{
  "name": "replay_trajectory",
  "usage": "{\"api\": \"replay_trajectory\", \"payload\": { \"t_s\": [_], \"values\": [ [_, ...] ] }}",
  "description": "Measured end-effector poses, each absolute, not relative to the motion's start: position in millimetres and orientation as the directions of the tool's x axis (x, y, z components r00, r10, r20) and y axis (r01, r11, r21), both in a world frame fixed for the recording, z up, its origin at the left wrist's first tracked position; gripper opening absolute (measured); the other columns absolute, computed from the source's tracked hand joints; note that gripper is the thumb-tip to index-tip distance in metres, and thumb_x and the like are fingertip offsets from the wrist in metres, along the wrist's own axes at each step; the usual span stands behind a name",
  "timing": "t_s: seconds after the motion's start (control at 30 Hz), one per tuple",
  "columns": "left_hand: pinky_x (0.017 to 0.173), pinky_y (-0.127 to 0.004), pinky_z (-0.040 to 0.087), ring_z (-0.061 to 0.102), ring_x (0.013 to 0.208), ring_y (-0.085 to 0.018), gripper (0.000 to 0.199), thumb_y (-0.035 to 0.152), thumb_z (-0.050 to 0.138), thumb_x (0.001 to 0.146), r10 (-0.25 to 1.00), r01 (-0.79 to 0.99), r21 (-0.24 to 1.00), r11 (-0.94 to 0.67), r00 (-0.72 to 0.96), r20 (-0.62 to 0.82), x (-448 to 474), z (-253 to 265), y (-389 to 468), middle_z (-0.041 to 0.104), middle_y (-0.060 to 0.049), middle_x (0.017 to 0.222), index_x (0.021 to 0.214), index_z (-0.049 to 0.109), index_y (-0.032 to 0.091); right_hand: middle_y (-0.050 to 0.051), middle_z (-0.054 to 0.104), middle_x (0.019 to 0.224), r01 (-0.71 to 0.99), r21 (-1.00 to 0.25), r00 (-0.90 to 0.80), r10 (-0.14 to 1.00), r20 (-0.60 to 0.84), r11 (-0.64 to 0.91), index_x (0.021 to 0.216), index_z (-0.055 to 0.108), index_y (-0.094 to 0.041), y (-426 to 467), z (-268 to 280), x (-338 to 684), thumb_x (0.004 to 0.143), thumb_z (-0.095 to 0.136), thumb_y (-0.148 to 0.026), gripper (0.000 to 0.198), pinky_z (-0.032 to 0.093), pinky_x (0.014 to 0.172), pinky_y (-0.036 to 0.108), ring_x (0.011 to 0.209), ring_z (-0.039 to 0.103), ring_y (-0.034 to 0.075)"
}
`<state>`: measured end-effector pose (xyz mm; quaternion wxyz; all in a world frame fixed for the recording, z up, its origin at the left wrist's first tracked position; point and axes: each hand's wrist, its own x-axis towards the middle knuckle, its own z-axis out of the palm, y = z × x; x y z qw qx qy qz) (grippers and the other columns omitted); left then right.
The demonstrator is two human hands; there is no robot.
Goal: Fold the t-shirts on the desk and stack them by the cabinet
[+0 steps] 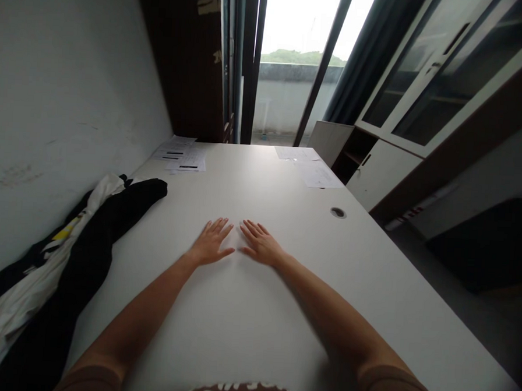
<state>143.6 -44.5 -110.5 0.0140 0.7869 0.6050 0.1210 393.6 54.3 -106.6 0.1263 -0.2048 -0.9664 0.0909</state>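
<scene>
Both arms reach forward over a white desk [219, 327]. Palm down near the middle of the desk, my left hand [210, 242] has its fingers spread and holds nothing. Just to its right, my right hand [262, 243] also lies flat with fingers apart and nothing in it. A small gap separates the two hands, and the thumbs point toward each other. Nearest to my left arm is a pile of clothes, with a black garment [96, 251] and a white garment [58, 278] along the desk's left side.
Paper sheets [186, 156] lie at the far left, and more sheets [317, 172] at the far right. A round cable hole [337, 213] is near the right edge. A wall [74, 92] borders the left; cabinets [389, 173] stand beyond the right edge. Behind is a glass door [287, 98].
</scene>
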Motion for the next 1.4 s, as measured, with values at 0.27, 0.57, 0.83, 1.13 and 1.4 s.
{"api": "replay_trajectory", "payload": {
  "t_s": [0.27, 0.57, 0.83, 1.13, 1.4],
  "values": [
    [0.126, -0.054, 0.004, 0.013, 0.157, -0.031, 0.085, 0.073, 0.042, 0.095, 0.955, 0.939, 0.182, -0.291, 0.276, 0.105, 152.2, -118.7, -41.3, 0.017, -0.010, 0.170, 0.164, 0.021, 0.026, 0.014, 0.015, 0.167, 0.394, -0.214, -0.898, 0.424, 0.119, 0.894, 0.164, 0.024, -0.019, 54.5, -111.5, 392.0, 0.097, 0.041, -0.073, 0.087, 0.012, 0.126, 0.053, 0.155, 0.014, 0.032],
    [0.126, -0.053, 0.006, 0.012, 0.157, -0.031, 0.085, 0.075, 0.041, 0.095, 0.956, 0.941, 0.179, -0.286, 0.267, 0.121, 151.8, -118.2, -42.0, 0.019, -0.010, 0.170, 0.163, 0.025, 0.026, 0.015, 0.017, 0.167, 0.411, -0.213, -0.888, 0.442, 0.127, 0.886, 0.164, 0.024, -0.020, 50.4, -109.3, 390.1, 0.094, 0.045, -0.076, 0.092, 0.009, 0.126, 0.056, 0.155, 0.015, 0.033],
    [0.126, -0.054, 0.007, 0.014, 0.157, -0.030, 0.085, 0.075, 0.036, 0.096, 0.955, 0.942, 0.162, -0.294, 0.282, 0.095, 155.4, -110.5, -44.1, 0.018, -0.009, 0.170, 0.164, 0.022, 0.026, 0.016, 0.019, 0.166, 0.412, -0.246, -0.890, 0.446, 0.098, 0.877, 0.164, 0.024, -0.021, 49.3, -101.2, 394.8, 0.094, 0.048, -0.073, 0.091, 0.010, 0.125, 0.057, 0.155, 0.015, 0.032],
    [0.127, -0.054, 0.010, 0.012, 0.157, -0.029, 0.083, 0.075, 0.039, 0.094, 0.958, 0.940, 0.186, -0.285, 0.275, 0.077, 154.9, -110.5, -44.7, 0.014, -0.005, 0.170, 0.163, 0.021, 0.033, 0.014, 0.018, 0.167, 0.416, -0.298, -0.885, 0.457, 0.083, 0.859, 0.164, 0.023, -0.026, 48.6, -96.2, 398.9, 0.093, 0.048, -0.074, 0.090, 0.009, 0.126, 0.056, 0.155, 0.015, 0.031],
    [0.125, -0.056, 0.012, 0.015, 0.157, -0.030, 0.077, 0.065, 0.051, 0.094, 0.954, 0.934, 0.198, -0.298, 0.287, 0.081, 151.9, -108.5, -46.9, 0.021, -0.007, 0.169, 0.161, 0.030, 0.033, 0.014, 0.024, 0.166, 0.408, -0.309, -0.886, 0.454, 0.091, 0.859, 0.162, 0.031, -0.024, 44.7, -94.6, 399.8, 0.094, 0.052, -0.068, 0.083, 0.013, 0.125, 0.054, 0.154, 0.020, 0.030]
  ]
}}
